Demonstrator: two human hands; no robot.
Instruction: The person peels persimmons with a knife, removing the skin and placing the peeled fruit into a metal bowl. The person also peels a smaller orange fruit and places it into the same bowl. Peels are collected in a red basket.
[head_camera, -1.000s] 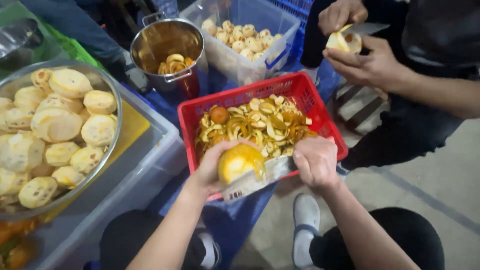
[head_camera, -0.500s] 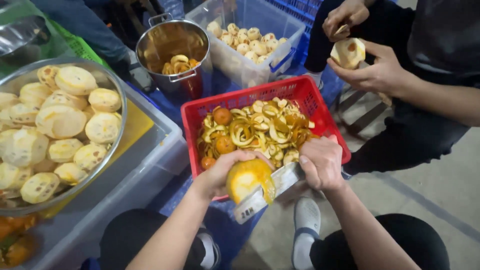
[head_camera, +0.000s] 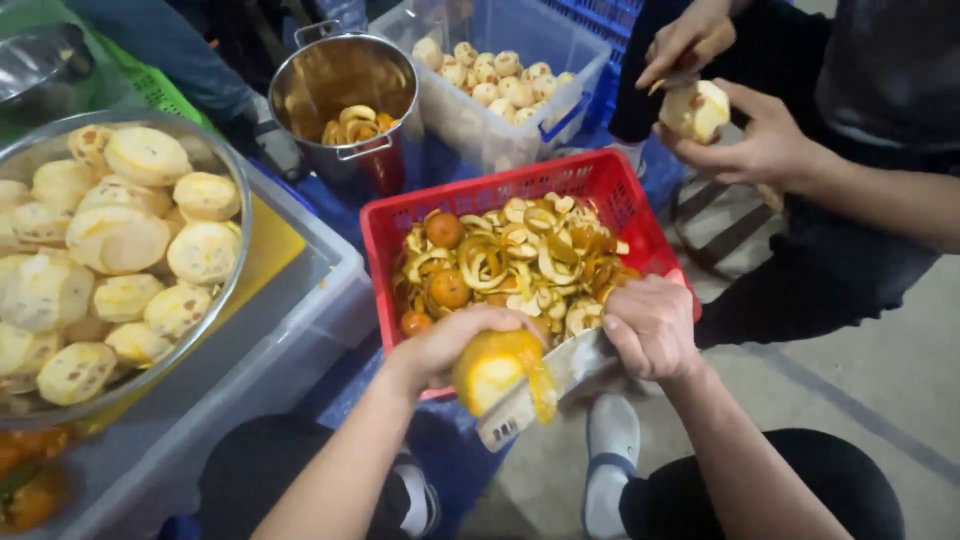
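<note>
My left hand (head_camera: 450, 345) grips an orange fruit (head_camera: 492, 366) from above, its cut pale-yellow face turned toward me. My right hand (head_camera: 652, 326) is closed on the handle of a broad knife (head_camera: 540, 392), whose blade lies against the fruit with a strip of peel hanging by it. Both hands hover at the near edge of a red plastic basket (head_camera: 385, 235) filled with orange peels and a few whole fruits. Across from me, another person's hands (head_camera: 755, 135) hold a peeled pale fruit (head_camera: 694, 110).
A glass bowl (head_camera: 238, 255) of peeled fruits rests on a grey bin at the left. A steel pot (head_camera: 340, 75) with peel curls and a clear tub (head_camera: 520, 120) of peeled fruits stand behind the basket. My knees and shoes are below.
My left hand has turned the fruit against the blade and both hands have dropped slightly toward me. The other person has raised the peeled fruit a little.
</note>
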